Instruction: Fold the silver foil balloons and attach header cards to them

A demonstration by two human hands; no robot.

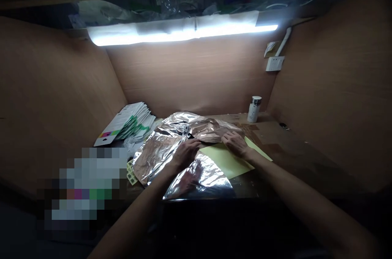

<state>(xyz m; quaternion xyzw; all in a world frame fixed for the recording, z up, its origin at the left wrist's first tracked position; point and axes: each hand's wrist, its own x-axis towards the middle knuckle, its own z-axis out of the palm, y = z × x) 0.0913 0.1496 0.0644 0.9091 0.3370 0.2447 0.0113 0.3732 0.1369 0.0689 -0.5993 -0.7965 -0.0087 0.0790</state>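
Observation:
A large crumpled sheet of silver foil point(157, 151) lies across the desk, with a shiny flap point(199, 179) folded toward me at the front. My left hand point(185, 155) sits in the middle of the foil with its fingers curled onto it. My right hand point(235, 144) presses on the foil's right edge, just above a pale yellow-green sheet point(226, 159). That sheet lies partly under the foil, and its hidden part cannot be seen.
A stack of printed leaflets point(130, 122) stands left of the foil, beside a small green-and-yellow sticker sheet point(131, 173). A white-and-silver bottle point(254, 109) stands at the back right. Wooden panels enclose the desk, with a wall socket point(275, 63) and bright strip light point(183, 32) above. A pixelated patch covers the lower left.

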